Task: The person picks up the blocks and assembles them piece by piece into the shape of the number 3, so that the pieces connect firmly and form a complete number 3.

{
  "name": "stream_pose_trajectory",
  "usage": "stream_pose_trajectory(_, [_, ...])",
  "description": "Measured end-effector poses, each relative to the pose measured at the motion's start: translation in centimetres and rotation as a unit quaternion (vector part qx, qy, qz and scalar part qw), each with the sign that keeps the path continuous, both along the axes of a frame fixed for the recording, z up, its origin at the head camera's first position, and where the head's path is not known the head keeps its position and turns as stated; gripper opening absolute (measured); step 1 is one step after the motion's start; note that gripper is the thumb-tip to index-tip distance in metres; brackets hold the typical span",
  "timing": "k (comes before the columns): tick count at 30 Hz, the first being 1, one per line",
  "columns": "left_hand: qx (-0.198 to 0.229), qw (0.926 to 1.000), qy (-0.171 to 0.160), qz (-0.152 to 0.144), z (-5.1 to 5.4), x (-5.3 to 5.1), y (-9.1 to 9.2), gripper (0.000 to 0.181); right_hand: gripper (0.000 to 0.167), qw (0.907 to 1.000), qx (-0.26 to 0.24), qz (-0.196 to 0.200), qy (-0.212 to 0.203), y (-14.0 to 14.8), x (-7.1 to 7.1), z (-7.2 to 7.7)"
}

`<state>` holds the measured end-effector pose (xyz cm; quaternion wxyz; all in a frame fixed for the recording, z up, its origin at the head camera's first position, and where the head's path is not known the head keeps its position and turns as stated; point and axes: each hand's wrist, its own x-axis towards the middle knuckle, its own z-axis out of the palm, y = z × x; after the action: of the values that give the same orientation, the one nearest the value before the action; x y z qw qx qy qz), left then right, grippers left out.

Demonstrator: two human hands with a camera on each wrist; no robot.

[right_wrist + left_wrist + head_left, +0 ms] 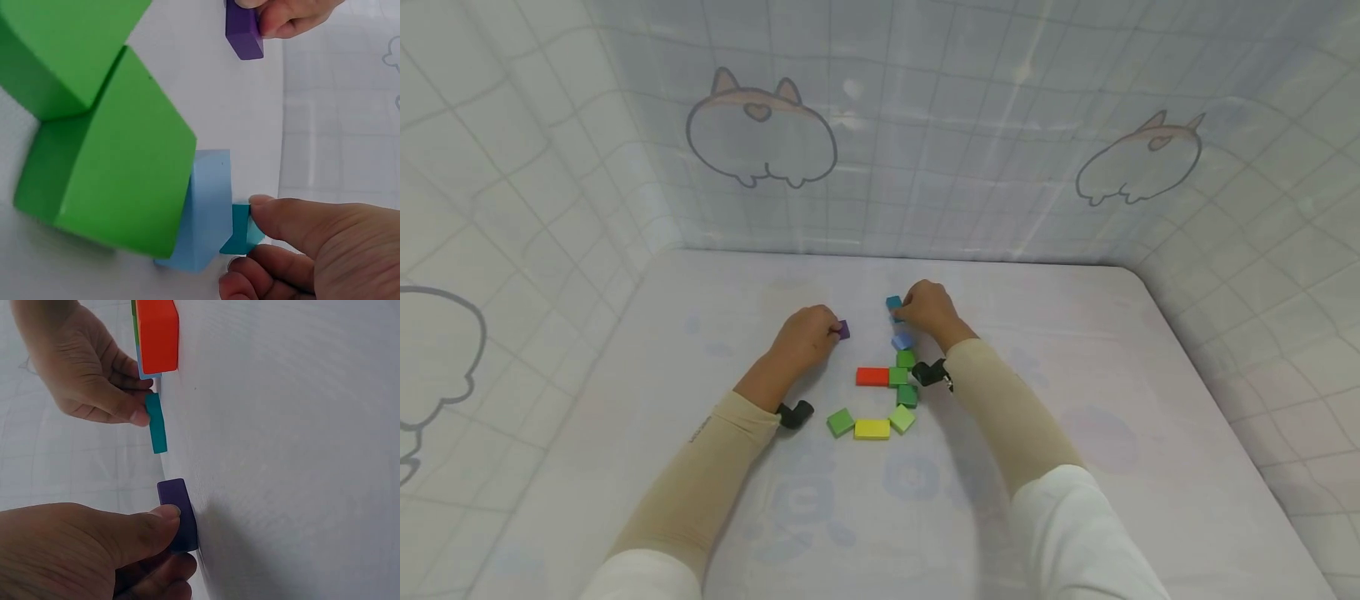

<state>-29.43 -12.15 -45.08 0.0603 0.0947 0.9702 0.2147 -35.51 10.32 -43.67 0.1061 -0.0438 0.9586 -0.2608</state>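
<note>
Between thumb and fingers, my left hand (806,340) pinches a small purple block (844,330); in the left wrist view the purple block (178,512) is close to the white surface. Farther right, my right hand (931,307) grips a teal block (893,303) by its side. A light blue block (902,341) lies just nearer than the teal one. From it a run of green blocks (906,359) leads toward me, with a red block (872,377) joined on the left. The right wrist view shows the teal block (236,230) just beyond the light blue block.
Nearer me, a yellow block (872,430) lies between a green block (840,422) and a light green block (902,418). Fabric walls with a grid and animal drawings surround the white tabletop (1150,400). Black wrist cameras (795,414) jut from both sleeves.
</note>
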Motion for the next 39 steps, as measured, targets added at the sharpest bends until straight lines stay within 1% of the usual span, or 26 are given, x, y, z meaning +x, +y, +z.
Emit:
stream_pose_trajectory(9, [-0.005,1.0,-0.004,0.005,0.06,-0.1,0.1,0.024,0.03,0.9996,0.002,0.023,-0.015,-0.45,0.11,0.61])
stream_pose_trajectory(19, [-0.019,0.9998,0.001,0.003,0.06,-0.12,0.24,0.023,0.028,0.9982,0.013,0.058,-0.003,-0.46,0.23,0.56])
stream_pose_trajectory(24, [-0.015,0.9999,-0.001,0.004,0.01,-0.14,0.26,0.024,0.028,0.9977,0.009,0.066,-0.011,-0.42,0.26,0.5])
stream_pose_trajectory(30, [-0.017,0.9999,0.003,-0.003,0.03,-0.09,0.38,0.023,0.029,0.9969,0.003,0.074,-0.026,-0.33,0.43,0.62])
stream_pose_trajectory(35, [-0.023,0.9997,0.0,-0.01,0.13,-0.11,0.48,0.023,0.028,0.995,-0.002,0.096,-0.025,-0.05,0.3,0.41])
stream_pose_trajectory(39, [-0.029,0.9994,0.003,-0.017,0.21,-0.13,0.61,0.023,0.026,0.9942,-0.004,0.104,-0.026,0.25,0.11,0.14])
